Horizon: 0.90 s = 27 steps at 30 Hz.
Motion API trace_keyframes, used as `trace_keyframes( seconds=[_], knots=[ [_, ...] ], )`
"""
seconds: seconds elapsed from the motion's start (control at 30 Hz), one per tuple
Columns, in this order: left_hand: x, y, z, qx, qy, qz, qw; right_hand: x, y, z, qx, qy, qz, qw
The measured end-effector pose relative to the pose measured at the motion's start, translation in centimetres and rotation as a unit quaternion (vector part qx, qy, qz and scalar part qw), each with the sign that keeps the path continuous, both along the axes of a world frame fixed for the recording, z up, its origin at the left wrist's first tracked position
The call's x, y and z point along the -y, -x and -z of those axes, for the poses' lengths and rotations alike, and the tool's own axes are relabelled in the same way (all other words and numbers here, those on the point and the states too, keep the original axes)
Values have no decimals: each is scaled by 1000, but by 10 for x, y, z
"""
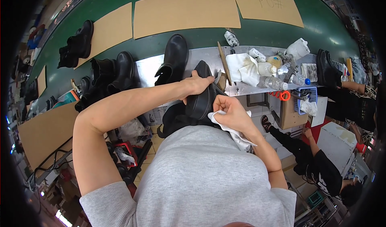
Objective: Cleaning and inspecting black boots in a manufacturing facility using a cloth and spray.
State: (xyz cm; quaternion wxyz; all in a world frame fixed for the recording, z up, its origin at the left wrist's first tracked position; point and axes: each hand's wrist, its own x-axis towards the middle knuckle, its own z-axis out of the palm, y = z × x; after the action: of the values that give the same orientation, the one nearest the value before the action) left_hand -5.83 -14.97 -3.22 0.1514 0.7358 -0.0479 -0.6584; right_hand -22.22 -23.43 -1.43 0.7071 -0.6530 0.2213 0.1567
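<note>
A black boot (200,105) is tipped in front of my chest at the bench edge, with its dark sole facing me. My left hand (196,84) is closed over the boot, its fingers wrapped across it. My right hand (232,112) pinches a white cloth (237,137) close beside the boot's lower end. Part of the cloth hangs down along my wrist. Whether the cloth touches the boot I cannot tell. Just beyond, another black boot (177,56) stands on the metal bench strip.
More black boots (120,72) stand to the left. Cardboard sheets (187,13) lie on the green bench (193,40). At the right are a crumpled white cloth (242,68), a wooden stick (224,62), clear bottles (273,83), a white jug (297,48) and a blue basket (299,102). Other people work farther right.
</note>
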Motion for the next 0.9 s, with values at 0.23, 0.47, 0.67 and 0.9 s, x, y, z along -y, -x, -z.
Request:
trace_keyframes(
  seconds=[0.23,0.47,0.67,0.9],
  knots=[
    [0,0,2,2,-1,0,1000,1,-8,-1,-69,-106,119,985],
    [-1,1,-1,11,-3,1,1000,-7,1,1,42,120,-14,992],
    [2,-1,-1,5,-7,5,1000,-21,8,6,45,137,91,985],
    [1,0,-2,4,-3,-3,1000,-19,7,1,63,133,43,988]
  ],
)
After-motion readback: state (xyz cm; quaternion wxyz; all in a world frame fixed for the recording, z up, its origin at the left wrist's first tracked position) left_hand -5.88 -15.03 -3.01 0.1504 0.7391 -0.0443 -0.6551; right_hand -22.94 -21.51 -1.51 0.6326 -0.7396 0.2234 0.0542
